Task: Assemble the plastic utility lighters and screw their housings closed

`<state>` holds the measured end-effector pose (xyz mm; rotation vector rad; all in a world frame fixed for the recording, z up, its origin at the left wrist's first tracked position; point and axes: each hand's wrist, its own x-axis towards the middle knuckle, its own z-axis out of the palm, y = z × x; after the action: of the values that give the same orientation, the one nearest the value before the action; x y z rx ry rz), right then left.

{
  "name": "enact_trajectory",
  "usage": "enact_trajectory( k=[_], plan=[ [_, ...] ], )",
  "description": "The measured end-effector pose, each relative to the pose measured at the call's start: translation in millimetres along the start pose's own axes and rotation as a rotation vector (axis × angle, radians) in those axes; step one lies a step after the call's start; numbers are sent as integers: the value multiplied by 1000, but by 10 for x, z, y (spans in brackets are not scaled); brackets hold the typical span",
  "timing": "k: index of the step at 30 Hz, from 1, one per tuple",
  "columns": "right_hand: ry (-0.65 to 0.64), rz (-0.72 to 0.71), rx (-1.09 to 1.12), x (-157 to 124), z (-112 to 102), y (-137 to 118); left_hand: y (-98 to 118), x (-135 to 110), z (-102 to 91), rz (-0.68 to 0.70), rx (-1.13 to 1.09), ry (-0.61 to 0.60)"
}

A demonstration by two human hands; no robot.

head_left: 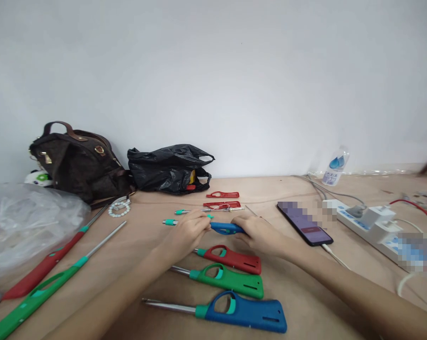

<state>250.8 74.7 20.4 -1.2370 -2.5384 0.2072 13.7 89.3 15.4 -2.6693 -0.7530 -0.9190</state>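
Observation:
Between my two hands is the blue handle of a stick lighter, held level just above the table. My left hand is closed around its left end, its fingertips hiding that end. On the right end, my right hand closes with thumb and fingers. Nearer to me lie a red lighter, a green lighter and a blue lighter, handles to the right. Beyond my hands are red handle shells, one with thin metal and wire parts on it. Metal tubes with teal collars lie left of them.
At left lie a long red lighter, a long green lighter, a clear plastic bag and a beaded bracelet. A dark backpack and black plastic bag stand behind. Rightward are a phone, power strip and bottle.

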Motion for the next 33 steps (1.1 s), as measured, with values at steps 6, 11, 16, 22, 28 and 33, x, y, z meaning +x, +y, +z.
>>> enact_trajectory(
  k=[6,11,16,22,28,33],
  plan=[
    [-31,-8,-223,98,174,-274,309,86,-90,179,149,23],
    [5,4,-337,87,235,-316,338,116,-86,156,98,-18],
    [37,93,-392,125,97,-158,93,249,-306,30,-31,145],
    [38,250,-340,215,37,109,-434,110,-133,-534,-100,178],
    [40,285,-302,215,54,120,-428,22,391,-450,-54,-225],
    [40,296,-309,220,89,125,-355,37,428,-408,-37,-265]
  ],
)
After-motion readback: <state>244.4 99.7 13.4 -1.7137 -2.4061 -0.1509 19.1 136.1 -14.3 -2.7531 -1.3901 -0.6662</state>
